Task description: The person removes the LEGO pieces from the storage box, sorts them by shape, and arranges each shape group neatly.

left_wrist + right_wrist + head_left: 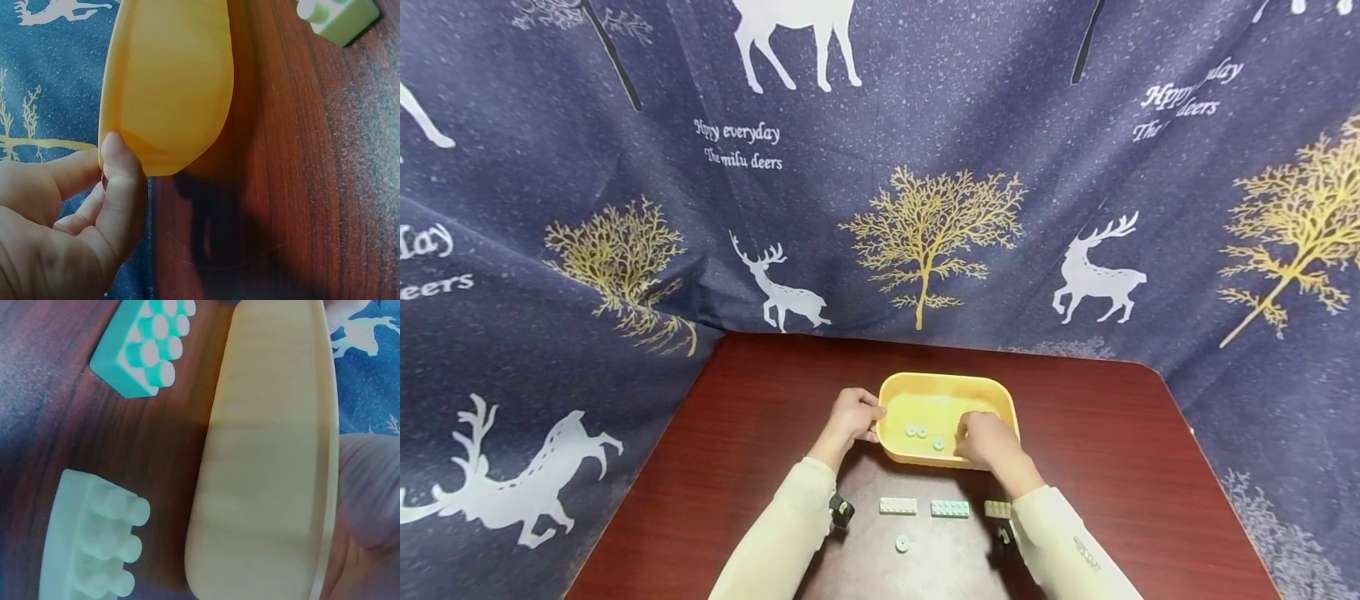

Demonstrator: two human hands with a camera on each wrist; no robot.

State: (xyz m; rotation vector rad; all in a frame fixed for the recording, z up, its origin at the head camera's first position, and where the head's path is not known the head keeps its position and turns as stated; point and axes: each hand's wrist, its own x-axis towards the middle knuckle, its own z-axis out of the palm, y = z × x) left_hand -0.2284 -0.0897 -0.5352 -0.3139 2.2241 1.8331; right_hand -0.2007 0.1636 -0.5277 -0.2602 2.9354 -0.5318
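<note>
A yellow plastic bin (936, 408) stands on the table, and its outer wall (175, 75) fills much of the left wrist view. My left hand (852, 414) pinches the rim at the bin's left end between thumb and fingers. Over the near right side, my right hand (987, 437) reaches down into the bin. Its fingertips are hidden, and behind the bin wall (269, 450) in the right wrist view only part of the hand shows. Left of that hand, small pale round pieces (938, 443) lie on the bin's floor.
In front of the bin, a whitish studded building brick (898, 506), a turquoise brick (950, 508) and a pale yellow-green brick (997, 508) lie in a row. One pale round piece (902, 543) rests nearer me. A printed dark blue cloth (880, 208) hangs behind the reddish-brown table (1097, 433).
</note>
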